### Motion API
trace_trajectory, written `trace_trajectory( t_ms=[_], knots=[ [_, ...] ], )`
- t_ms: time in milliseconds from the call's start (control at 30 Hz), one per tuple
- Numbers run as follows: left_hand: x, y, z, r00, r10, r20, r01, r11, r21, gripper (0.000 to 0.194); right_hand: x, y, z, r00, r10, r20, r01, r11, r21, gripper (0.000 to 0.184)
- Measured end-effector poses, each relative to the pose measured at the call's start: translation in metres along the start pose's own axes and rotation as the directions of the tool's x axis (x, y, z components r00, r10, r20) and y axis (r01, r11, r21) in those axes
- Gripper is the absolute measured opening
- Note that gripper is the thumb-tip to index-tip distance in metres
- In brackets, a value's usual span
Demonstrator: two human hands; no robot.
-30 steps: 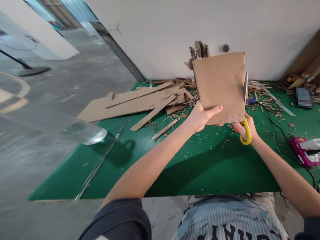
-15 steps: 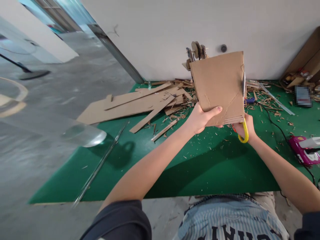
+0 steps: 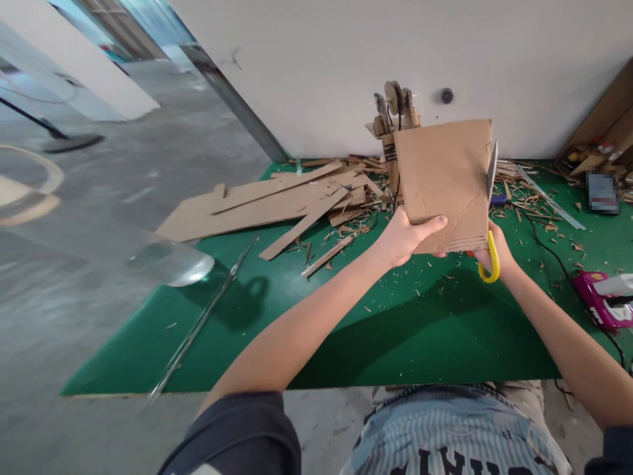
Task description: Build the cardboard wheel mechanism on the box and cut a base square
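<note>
My left hand [image 3: 405,239] grips the lower left corner of a brown cardboard sheet [image 3: 445,175], its thumb lying across the front and its fingers behind. The sheet is held raised over the table, nearly upright, with a diagonal crease and layered strips along its bottom edge. In my right hand [image 3: 499,251] are yellow-handled scissors [image 3: 489,264]. One metal blade shows along the sheet's right edge; the other blade is hidden, so whether it bites into the cardboard I cannot tell. Most of the right fingers are hidden behind the handle and the sheet.
Cardboard strips [image 3: 277,198] and scraps litter the green table [image 3: 237,343]. Behind the sheet stands a cardboard construction with wheels [image 3: 394,99]. A clear rod [image 3: 198,330] lies left. At right are a magenta device [image 3: 598,297], a black cable and a cardboard box [image 3: 601,119].
The cardboard sheet, both hands and the scissors have shifted slightly right and down in view. More of the scissor blade now shows past the sheet's right edge.
</note>
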State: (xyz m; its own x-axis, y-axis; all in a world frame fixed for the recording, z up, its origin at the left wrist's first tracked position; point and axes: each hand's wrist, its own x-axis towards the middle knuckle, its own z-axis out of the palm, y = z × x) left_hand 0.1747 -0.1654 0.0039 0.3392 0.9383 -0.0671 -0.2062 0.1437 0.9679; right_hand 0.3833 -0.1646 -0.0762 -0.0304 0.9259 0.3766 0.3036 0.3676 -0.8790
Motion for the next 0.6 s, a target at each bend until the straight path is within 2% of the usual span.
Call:
trace_trajectory(
  t_ms=[233, 400, 600],
  knots=[
    [0.0, -0.002, 0.002, 1.0, -0.013, 0.019, 0.014, 1.0, -0.012, 0.07, -0.001, 0.003, 0.001, 0.996, 0.043, -0.072, -0.047, 0.997, -0.067, 0.02],
    [-0.001, -0.005, 0.002, 0.999, -0.009, 0.048, 0.01, 1.0, -0.019, 0.072, -0.001, 0.008, 0.0, 0.996, 0.006, -0.094, -0.016, 0.994, -0.112, 0.013],
    [-0.003, -0.005, 0.005, 0.998, -0.019, 0.063, 0.021, 1.0, -0.02, 0.065, 0.004, 0.013, 0.003, 0.993, -0.002, -0.114, -0.011, 0.993, -0.117, 0.018]
  ],
)
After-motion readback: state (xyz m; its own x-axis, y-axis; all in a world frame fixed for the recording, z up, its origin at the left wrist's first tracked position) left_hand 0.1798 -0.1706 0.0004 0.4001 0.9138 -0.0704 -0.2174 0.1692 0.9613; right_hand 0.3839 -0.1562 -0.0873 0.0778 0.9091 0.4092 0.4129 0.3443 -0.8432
